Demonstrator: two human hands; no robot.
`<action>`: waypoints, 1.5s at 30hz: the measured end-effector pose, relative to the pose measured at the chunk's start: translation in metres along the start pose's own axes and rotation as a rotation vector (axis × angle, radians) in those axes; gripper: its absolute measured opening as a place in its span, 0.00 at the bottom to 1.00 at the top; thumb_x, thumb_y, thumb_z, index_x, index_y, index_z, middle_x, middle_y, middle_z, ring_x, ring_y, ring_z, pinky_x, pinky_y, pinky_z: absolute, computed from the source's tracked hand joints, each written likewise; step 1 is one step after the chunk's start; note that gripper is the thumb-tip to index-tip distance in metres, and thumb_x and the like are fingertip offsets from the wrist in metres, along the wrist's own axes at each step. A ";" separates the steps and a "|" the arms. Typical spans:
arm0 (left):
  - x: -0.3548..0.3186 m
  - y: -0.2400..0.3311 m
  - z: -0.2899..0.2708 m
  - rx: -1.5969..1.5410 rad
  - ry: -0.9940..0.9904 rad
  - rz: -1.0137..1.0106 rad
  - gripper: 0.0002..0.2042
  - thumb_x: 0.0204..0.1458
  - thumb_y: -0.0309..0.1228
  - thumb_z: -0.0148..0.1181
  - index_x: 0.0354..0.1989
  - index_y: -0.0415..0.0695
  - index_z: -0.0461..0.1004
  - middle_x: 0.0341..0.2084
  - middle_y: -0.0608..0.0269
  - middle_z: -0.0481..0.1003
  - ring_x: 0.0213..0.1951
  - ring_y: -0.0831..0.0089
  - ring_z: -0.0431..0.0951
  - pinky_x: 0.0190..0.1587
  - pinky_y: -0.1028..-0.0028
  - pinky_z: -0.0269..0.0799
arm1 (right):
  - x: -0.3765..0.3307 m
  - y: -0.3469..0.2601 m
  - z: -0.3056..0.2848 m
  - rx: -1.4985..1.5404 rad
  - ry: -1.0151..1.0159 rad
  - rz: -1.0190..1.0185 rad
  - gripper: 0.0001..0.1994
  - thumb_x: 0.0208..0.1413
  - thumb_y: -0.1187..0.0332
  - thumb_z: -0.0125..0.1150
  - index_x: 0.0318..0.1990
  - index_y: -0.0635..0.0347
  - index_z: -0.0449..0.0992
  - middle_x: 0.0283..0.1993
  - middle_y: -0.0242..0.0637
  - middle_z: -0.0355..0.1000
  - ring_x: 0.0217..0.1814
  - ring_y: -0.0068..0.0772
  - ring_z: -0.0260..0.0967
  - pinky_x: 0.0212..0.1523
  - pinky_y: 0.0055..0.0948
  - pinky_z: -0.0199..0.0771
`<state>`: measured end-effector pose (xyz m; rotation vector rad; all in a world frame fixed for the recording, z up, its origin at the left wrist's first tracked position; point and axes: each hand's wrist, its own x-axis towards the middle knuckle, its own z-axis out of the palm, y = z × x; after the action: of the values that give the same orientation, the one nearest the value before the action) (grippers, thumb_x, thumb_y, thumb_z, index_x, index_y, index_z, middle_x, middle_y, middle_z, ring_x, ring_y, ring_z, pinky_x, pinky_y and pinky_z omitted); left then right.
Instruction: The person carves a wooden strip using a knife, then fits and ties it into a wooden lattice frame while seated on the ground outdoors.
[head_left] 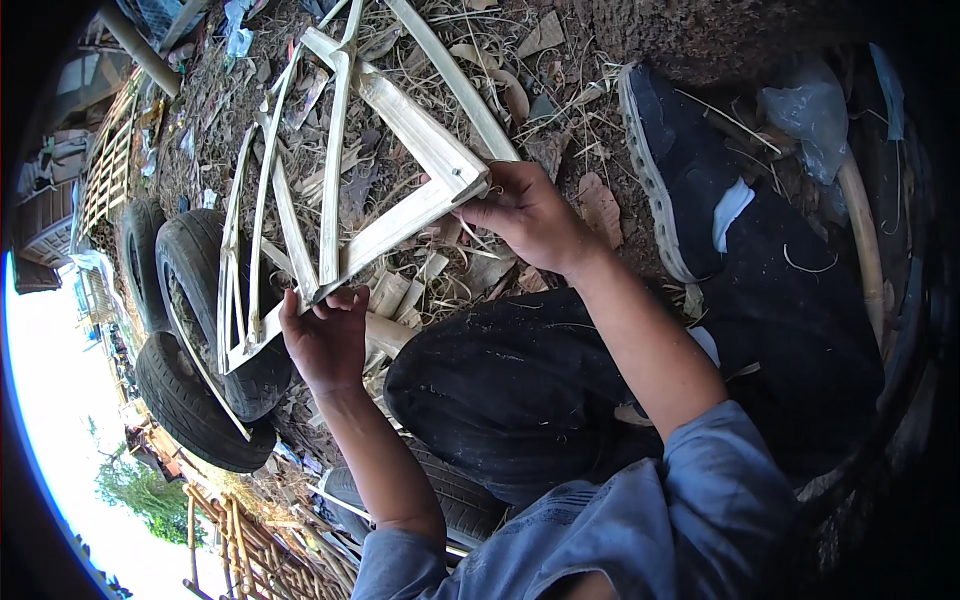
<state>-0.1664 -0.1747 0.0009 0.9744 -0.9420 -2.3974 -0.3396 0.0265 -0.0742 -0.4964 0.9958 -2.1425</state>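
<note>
Both hands hold a light frame of split bamboo strips (400, 232), raised over the littered ground. My right hand (532, 215) grips its near right corner, thumb and fingers closed round the joint, where a small dark nail head shows. Farther left along the same edge, my left hand (328, 338) pinches the strip from below, its fingers bent and partly hidden by the bamboo. Several narrow slats run from this edge up and away to the far side. A separate-looking pale strip (455, 80) slants down close to my right hand; whether it joins the frame I cannot tell.
Worn tyres (195, 400) lie at the left. A black shoe (670, 170) and my dark-trousered knee (500, 390) are close on the right. Dry leaves and bamboo scraps cover the soil. Bamboo poles (235, 540) stand lower left; a clear plastic bag (812, 112) lies upper right.
</note>
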 end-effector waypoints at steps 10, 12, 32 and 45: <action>-0.001 0.019 0.008 -0.024 -0.013 0.042 0.20 0.63 0.44 0.44 0.30 0.43 0.77 0.20 0.62 0.75 0.28 0.67 0.75 0.55 0.52 0.64 | -0.017 -0.024 -0.016 -0.716 0.328 -0.235 0.09 0.56 0.71 0.61 0.39 0.67 0.80 0.24 0.41 0.77 0.24 0.24 0.74 0.27 0.25 0.71; -0.004 0.026 0.011 -0.045 -0.017 0.062 0.22 0.63 0.44 0.44 0.26 0.43 0.76 0.18 0.62 0.73 0.27 0.67 0.73 0.57 0.51 0.62 | -0.025 -0.038 -0.023 -0.845 0.454 -0.244 0.09 0.56 0.69 0.60 0.38 0.66 0.80 0.21 0.41 0.75 0.20 0.28 0.73 0.24 0.26 0.69; -0.001 -0.022 -0.031 0.199 0.007 -0.346 0.17 0.62 0.48 0.50 0.38 0.47 0.74 0.29 0.64 0.75 0.37 0.69 0.75 0.53 0.51 0.68 | -0.056 0.028 -0.052 -1.217 0.239 0.566 0.18 0.53 0.63 0.62 0.49 0.62 0.74 0.37 0.46 0.77 0.42 0.47 0.76 0.45 0.40 0.74; 0.031 -0.047 -0.078 0.328 0.294 -0.732 0.27 0.53 0.59 0.58 0.36 0.41 0.70 0.23 0.65 0.72 0.23 0.74 0.72 0.45 0.62 0.81 | -0.017 0.027 -0.054 -1.400 0.158 0.683 0.17 0.49 0.68 0.61 0.48 0.58 0.77 0.36 0.45 0.79 0.41 0.43 0.77 0.43 0.37 0.73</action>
<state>-0.1357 -0.1933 -0.0882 2.0237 -1.0015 -2.5598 -0.3481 0.0542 -0.1300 -0.4717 2.2720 -0.6424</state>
